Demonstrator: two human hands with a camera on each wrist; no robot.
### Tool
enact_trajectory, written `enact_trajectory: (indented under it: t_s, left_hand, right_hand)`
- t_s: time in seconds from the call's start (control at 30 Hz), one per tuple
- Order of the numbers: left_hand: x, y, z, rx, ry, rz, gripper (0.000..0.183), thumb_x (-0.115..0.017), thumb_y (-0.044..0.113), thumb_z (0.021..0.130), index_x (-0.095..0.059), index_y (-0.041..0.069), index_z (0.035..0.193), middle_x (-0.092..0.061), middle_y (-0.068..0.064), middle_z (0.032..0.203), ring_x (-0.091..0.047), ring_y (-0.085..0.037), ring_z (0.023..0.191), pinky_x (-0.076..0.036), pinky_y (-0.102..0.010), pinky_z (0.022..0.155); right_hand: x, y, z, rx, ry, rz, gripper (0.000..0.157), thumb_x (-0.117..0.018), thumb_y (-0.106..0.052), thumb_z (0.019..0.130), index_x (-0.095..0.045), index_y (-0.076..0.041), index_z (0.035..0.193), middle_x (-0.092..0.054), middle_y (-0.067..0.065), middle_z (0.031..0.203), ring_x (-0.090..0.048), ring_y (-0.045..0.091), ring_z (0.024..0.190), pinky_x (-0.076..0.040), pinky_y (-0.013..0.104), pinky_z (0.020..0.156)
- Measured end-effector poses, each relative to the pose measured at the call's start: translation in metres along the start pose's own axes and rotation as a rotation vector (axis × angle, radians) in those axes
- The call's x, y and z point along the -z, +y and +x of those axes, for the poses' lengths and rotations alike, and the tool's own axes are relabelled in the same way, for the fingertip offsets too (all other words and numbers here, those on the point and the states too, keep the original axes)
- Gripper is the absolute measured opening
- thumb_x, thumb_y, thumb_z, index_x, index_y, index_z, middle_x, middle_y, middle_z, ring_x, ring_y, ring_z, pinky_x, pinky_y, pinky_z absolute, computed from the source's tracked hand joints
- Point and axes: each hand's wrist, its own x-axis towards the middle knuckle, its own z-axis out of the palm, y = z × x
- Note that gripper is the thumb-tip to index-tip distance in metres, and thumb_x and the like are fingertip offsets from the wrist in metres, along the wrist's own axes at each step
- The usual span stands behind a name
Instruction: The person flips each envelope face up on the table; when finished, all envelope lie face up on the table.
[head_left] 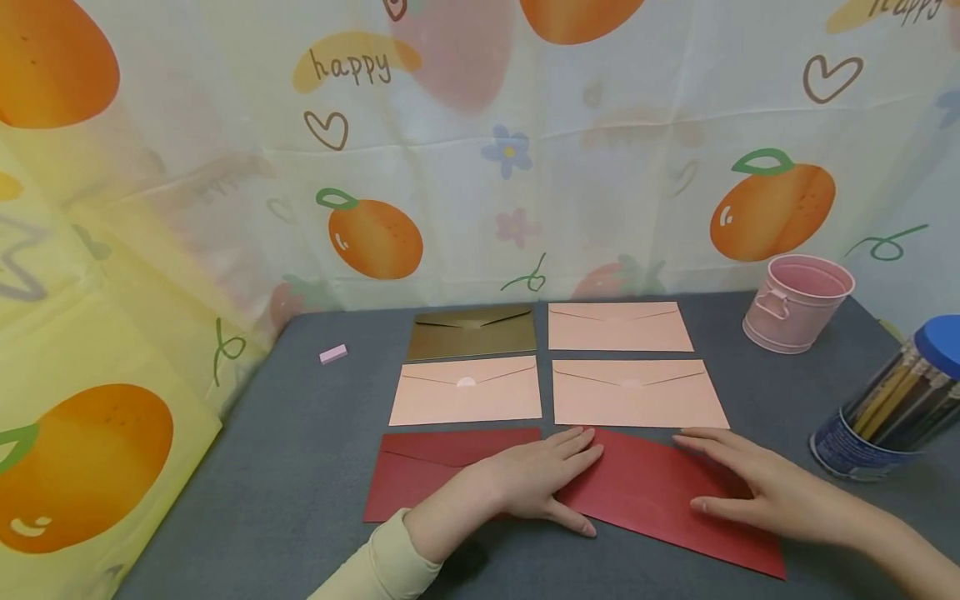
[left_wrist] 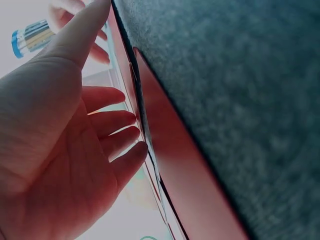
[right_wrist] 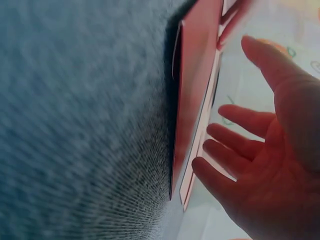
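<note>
My left hand (head_left: 536, 477) lies with fingers spread over the left end of a red envelope (head_left: 645, 492), its fingertips right at the surface. Over the right part of that envelope is my right hand (head_left: 772, 487), fingers straight and thumb apart; in the right wrist view its fingers (right_wrist: 232, 145) show a gap from the paper. The envelope sits askew, its right end angled toward the front. Left of it is a second red envelope (head_left: 420, 475) with its flap facing up, partly hidden by my left wrist.
Behind lie a gold envelope (head_left: 472, 337), a pink envelope with a pale round sticker (head_left: 472, 400), and two pink ones at right. A pink eraser-like block (head_left: 333, 354) sits far left. A pink bucket (head_left: 795, 308) and a pencil tub (head_left: 870, 450) stand at right.
</note>
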Motion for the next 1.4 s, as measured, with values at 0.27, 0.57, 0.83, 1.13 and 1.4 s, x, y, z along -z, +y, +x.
enact_trajectory:
  t_s: [0.27, 0.57, 0.83, 1.13, 1.4]
  left_hand:
    - [-0.002, -0.001, -0.001, -0.016, 0.021, 0.03, 0.089, -0.06, 0.061, 0.088, -0.023, 0.016, 0.156, -0.014, -0.001, 0.162, -0.009, -0.014, 0.148, -0.026, -0.025, 0.112]
    - [-0.003, -0.002, 0.001, -0.017, 0.033, 0.052, 0.083, -0.06, 0.057, 0.09, -0.028, 0.017, 0.155, -0.019, -0.002, 0.161, -0.015, -0.015, 0.147, -0.029, -0.025, 0.111]
    - [-0.004, -0.003, 0.001, -0.041, 0.045, 0.072, 0.078, -0.059, 0.055, 0.091, -0.032, 0.016, 0.154, -0.022, -0.004, 0.16, -0.017, -0.016, 0.147, -0.033, -0.024, 0.108]
    - [-0.003, -0.001, 0.001, -0.049, 0.032, 0.097, 0.073, -0.057, 0.054, 0.093, -0.036, 0.016, 0.152, -0.024, -0.006, 0.16, -0.017, -0.016, 0.147, -0.035, -0.025, 0.107]
    - [-0.002, 0.004, 0.001, -0.085, 0.023, 0.204, 0.066, -0.052, 0.051, 0.097, -0.039, 0.015, 0.15, -0.03, -0.009, 0.157, -0.023, -0.021, 0.146, -0.039, -0.023, 0.104]
  right_hand:
    - [-0.007, -0.001, -0.009, 0.061, -0.108, 0.005, 0.075, -0.069, -0.051, 0.086, -0.038, -0.025, 0.15, -0.037, 0.005, 0.151, -0.037, 0.009, 0.129, -0.051, 0.032, 0.087]
    - [-0.008, -0.003, -0.011, 0.04, -0.18, 0.039, 0.085, -0.07, -0.054, 0.083, -0.03, -0.028, 0.154, -0.031, 0.004, 0.156, -0.036, 0.013, 0.13, -0.05, 0.035, 0.085]
    - [-0.009, -0.003, -0.012, 0.059, -0.169, 0.006, 0.087, -0.069, -0.059, 0.082, -0.03, -0.029, 0.154, -0.028, 0.0, 0.158, -0.032, 0.002, 0.131, -0.049, 0.036, 0.086]
    - [-0.01, 0.002, -0.011, 0.102, -0.166, -0.004, 0.087, -0.069, -0.058, 0.082, -0.032, -0.025, 0.154, -0.03, 0.003, 0.157, -0.034, 0.007, 0.132, -0.05, 0.034, 0.084]
    - [-0.009, 0.002, -0.011, 0.097, -0.169, -0.012, 0.087, -0.069, -0.058, 0.081, -0.033, -0.027, 0.153, -0.032, 0.005, 0.156, -0.036, 0.01, 0.131, -0.05, 0.034, 0.083]
